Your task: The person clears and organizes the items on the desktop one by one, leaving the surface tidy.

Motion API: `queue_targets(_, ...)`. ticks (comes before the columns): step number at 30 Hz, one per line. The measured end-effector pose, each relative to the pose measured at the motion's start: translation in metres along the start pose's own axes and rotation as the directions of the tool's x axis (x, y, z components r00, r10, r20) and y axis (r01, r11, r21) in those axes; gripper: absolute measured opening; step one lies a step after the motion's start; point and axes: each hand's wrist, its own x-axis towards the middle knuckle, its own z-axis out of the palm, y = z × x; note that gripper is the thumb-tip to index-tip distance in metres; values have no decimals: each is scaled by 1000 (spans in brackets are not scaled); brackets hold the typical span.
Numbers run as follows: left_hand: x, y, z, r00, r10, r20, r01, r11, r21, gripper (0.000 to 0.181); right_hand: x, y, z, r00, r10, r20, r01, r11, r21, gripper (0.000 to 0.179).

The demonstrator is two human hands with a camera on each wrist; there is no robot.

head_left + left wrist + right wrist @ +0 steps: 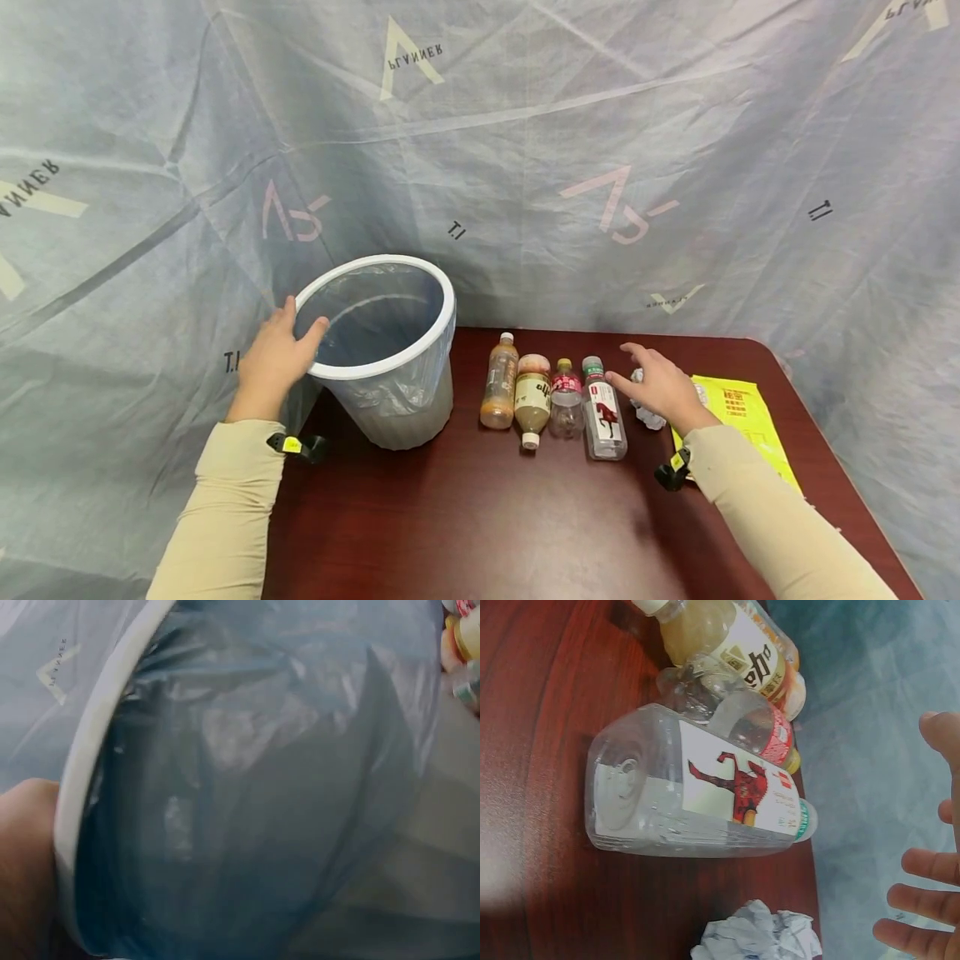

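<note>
My left hand point(277, 354) is beside the near left of the white rim of a trash bin point(375, 365) lined with a clear bag, fingers extended and thumb apart. The left wrist view shows part of that hand point(26, 847) against the outer side of the rim point(90, 742). My right hand point(660, 390), fingers spread and holding nothing, is above a crumpled paper ball point(648, 414). Just left of it lies a clear plastic bottle point(606, 425) with a red horse on its label. The right wrist view shows the spread fingers point(919, 900) off to the side.
Left of the horse bottle lie a red-labelled bottle point(567, 412), a cream-labelled bottle point(532, 400) with its cap toward me, and an orange-tinted bottle point(499, 383). A yellow mailer bag point(750, 417) lies right on the dark red table point(480, 525). Grey sheeting point(510, 183) hangs behind.
</note>
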Motion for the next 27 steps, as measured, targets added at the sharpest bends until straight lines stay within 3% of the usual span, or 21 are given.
queue_targets(4, 0, -4, 3, 998, 4, 68, -5, 1000, 7, 99, -2, 1, 9, 1000, 7, 7, -7, 1000, 12, 92)
queue_targets(15, 1, 1, 8, 997, 47, 55, -49, 998, 40, 100, -4, 8, 26, 998, 49, 48, -51, 998, 39, 77)
queue_targets(27, -9, 15, 9, 993, 111, 40, -113, 993, 46, 100, -14, 8, 50, 997, 52, 51, -57, 992, 111, 77)
